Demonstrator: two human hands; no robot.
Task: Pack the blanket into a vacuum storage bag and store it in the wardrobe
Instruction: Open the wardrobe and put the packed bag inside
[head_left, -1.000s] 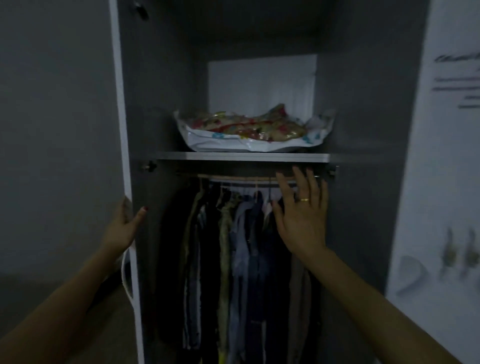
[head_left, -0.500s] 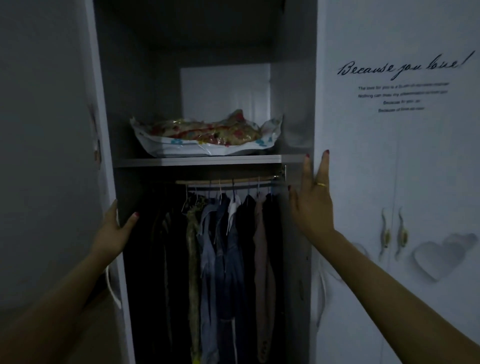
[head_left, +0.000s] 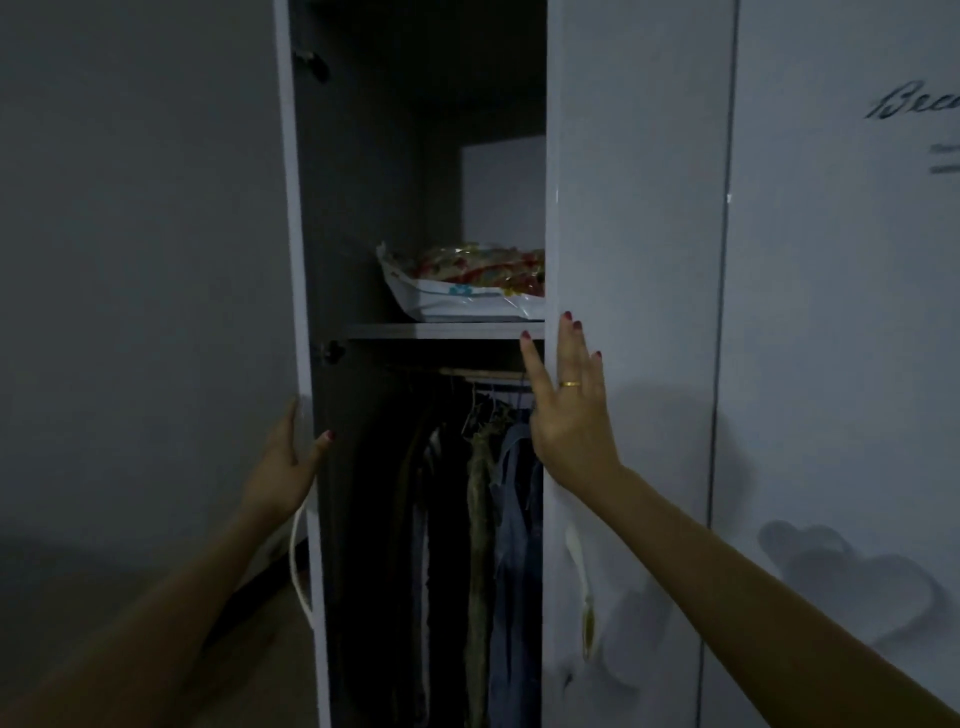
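The vacuum bag (head_left: 462, 291) with the colourful blanket pressed flat inside lies on the upper shelf (head_left: 441, 331) of the wardrobe; its right part is hidden behind the right door (head_left: 634, 208). My right hand (head_left: 569, 410) lies flat with straight fingers on the outer face of that door near its edge. My left hand (head_left: 288, 462) holds the edge of the left door (head_left: 296, 260), thumb on the inner side and fingers behind it.
Shirts and dark clothes (head_left: 488, 519) hang from a rail under the shelf. Each door has a white curved handle (head_left: 298, 561). A further closed door (head_left: 841, 364) with script lettering and heart shapes stands to the right. The room is dim.
The right door has swung further across the opening under my right hand, hiding more of the bag. The gap between the doors is narrower. My left hand stays on the left door's edge.
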